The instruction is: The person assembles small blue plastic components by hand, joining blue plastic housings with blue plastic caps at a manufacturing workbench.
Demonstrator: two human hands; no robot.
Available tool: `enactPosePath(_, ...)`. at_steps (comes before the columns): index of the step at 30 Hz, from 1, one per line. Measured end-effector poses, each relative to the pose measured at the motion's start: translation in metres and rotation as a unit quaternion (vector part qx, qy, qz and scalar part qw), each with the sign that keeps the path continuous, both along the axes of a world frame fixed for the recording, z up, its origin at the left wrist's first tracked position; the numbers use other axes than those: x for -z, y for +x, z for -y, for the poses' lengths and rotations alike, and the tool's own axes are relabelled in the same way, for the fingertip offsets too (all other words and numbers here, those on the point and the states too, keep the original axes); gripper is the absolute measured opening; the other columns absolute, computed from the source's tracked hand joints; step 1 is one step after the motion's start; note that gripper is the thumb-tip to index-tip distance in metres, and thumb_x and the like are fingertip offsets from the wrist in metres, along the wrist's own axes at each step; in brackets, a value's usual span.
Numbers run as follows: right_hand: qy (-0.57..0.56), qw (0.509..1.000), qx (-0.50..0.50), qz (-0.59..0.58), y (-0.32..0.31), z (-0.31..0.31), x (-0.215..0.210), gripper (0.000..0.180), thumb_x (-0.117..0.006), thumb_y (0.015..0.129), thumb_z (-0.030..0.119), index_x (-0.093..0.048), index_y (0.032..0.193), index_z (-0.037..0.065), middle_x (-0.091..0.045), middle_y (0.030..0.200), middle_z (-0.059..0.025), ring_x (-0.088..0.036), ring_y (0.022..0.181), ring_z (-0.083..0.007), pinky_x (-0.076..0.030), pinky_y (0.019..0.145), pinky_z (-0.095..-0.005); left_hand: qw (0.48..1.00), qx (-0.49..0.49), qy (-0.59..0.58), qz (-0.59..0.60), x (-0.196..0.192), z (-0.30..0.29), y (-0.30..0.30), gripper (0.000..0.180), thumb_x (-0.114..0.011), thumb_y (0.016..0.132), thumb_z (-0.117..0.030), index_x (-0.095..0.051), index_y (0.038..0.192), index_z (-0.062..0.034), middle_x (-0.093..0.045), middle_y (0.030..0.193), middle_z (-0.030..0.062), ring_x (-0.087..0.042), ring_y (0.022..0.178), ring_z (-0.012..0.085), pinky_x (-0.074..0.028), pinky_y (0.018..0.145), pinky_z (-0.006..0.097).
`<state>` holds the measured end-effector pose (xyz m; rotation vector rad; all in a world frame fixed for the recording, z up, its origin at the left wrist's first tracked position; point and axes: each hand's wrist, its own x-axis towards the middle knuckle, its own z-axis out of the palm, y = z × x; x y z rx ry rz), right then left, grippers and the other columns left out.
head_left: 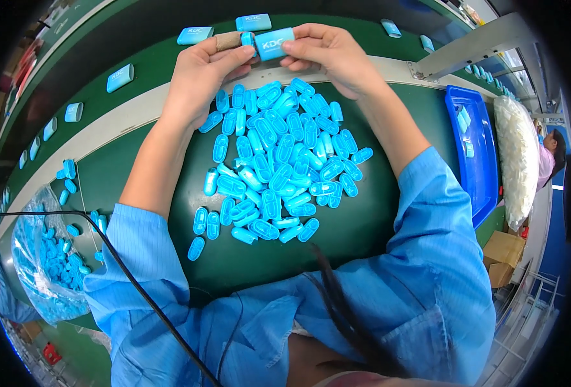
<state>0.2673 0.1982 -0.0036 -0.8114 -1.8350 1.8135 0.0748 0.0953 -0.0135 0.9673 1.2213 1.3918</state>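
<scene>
At the far edge of the work surface, my right hand pinches a flat light-blue casing with rounded sides and white print. My left hand, with a tan cover on one finger, grips a small blue oval end cap at the casing's left end. Whether the cap sits inside the casing or only against it, I cannot tell. Below both hands, a loose heap of similar blue oval caps is spread over the dark green table.
Beyond a pale rail, several light-blue casings lie on a green belt. A clear bag of small blue parts stands at left. On the right are a blue tray, a white-filled bag and a metal post. A black cable crosses my left sleeve.
</scene>
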Motion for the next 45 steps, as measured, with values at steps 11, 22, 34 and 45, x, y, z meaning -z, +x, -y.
enactPosePath(11,0.010,0.998,0.015,-0.052,-0.003,0.006,0.009,0.031,-0.063,0.087,0.009,-0.054,0.115,-0.002,-0.066,0.100,-0.0122,-0.066,0.088,-0.0160,-0.054,0.080,-0.0254,0.993,-0.024,0.025,-0.111,-0.002,0.001,0.005,0.031,-0.068,0.083,-0.014,-0.065,0.110,0.0000,-0.069,0.088,0.0067,-0.063,0.075,0.0085,-0.051,0.070,0.020)
enactPosePath(22,0.117,0.993,0.017,-0.019,0.003,0.006,0.005,0.033,-0.063,0.086,0.004,-0.055,0.117,-0.003,-0.066,0.100,-0.0126,-0.066,0.087,-0.0175,-0.055,0.080,-0.0277,0.904,-0.070,0.101,-0.409,-0.009,0.008,0.014,0.023,-0.068,0.082,-0.017,-0.070,0.101,-0.0053,-0.069,0.074,0.0130,-0.065,0.061,0.0181,-0.051,0.061,0.027)
enactPosePath(34,0.138,0.989,0.029,-0.037,0.000,-0.003,0.012,0.034,-0.064,0.086,0.008,-0.055,0.118,-0.002,-0.066,0.098,-0.0094,-0.064,0.087,-0.0131,-0.052,0.079,-0.0248,0.897,-0.017,0.091,-0.432,-0.005,0.003,0.025,0.055,-0.059,0.081,-0.011,-0.041,0.131,0.0049,-0.060,0.111,0.0247,-0.061,0.100,0.0375,-0.048,0.090,0.039)
enactPosePath(45,0.332,0.908,0.205,0.154,-0.015,-0.049,0.012,0.031,-0.068,0.078,0.023,-0.066,0.097,-0.002,-0.065,0.088,-0.0191,-0.064,0.087,-0.0273,-0.051,0.077,-0.0347,0.854,0.089,0.097,-0.503,-0.025,0.040,0.000,0.030,-0.071,0.071,-0.015,-0.068,0.098,-0.0036,-0.062,0.098,0.0105,-0.057,0.094,0.0261,-0.047,0.084,0.036)
